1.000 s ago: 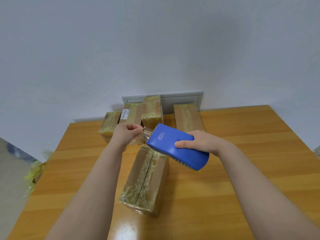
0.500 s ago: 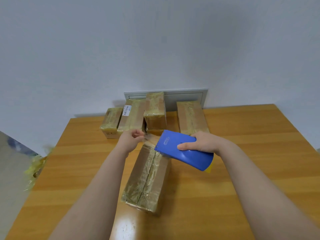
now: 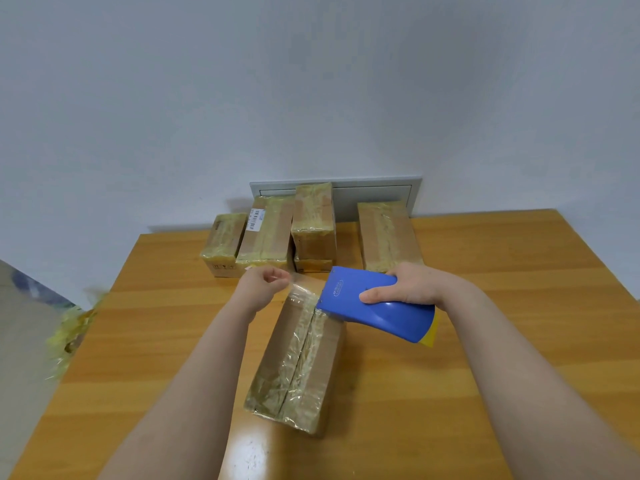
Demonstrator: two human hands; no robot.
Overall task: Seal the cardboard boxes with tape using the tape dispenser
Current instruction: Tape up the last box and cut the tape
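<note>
A plain indoor packing spot: a wooden worktop set against a bare white wall, taped cardboard boxes lined along its far edge before a grey wall panel.

I see a wooden table with orange-brown grain and a bright glare spot near its front edge. Behind it is a plain white wall, with a grey flat panel set low in it. Left of the table, a blurred yellowish crumpled heap lies near the grey floor.
</note>
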